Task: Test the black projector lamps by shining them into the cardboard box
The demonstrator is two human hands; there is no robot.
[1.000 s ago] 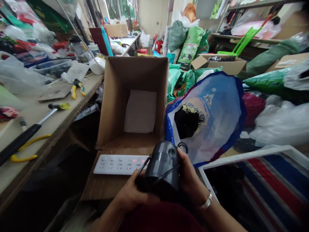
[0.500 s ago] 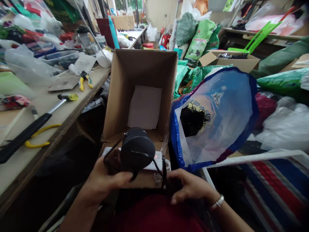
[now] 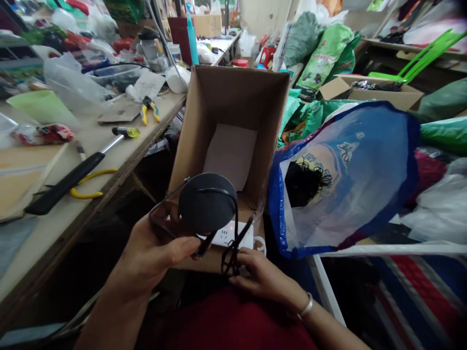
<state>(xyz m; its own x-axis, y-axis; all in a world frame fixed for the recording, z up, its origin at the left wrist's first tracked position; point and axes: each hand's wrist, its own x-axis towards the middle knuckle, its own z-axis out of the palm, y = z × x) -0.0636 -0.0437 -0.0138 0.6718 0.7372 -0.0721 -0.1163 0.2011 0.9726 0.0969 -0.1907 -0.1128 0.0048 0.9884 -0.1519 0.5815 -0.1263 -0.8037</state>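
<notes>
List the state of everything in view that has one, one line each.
Cardboard box: open, flaps spread.
White power strip: red indicator lit.
Black round device: held in the left hand.
Black cord: hanging from the device, at the right hand.
Woven bag: mouth open, black cables inside.
Yellow-handled pliers: lying on the bench, handles apart.

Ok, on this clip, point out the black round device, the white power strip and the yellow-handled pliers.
Black round device (image 3: 207, 203), head view, on its round flat face.
White power strip (image 3: 226, 236), head view, on its top face.
Yellow-handled pliers (image 3: 143, 115), head view, on one handle.
</notes>
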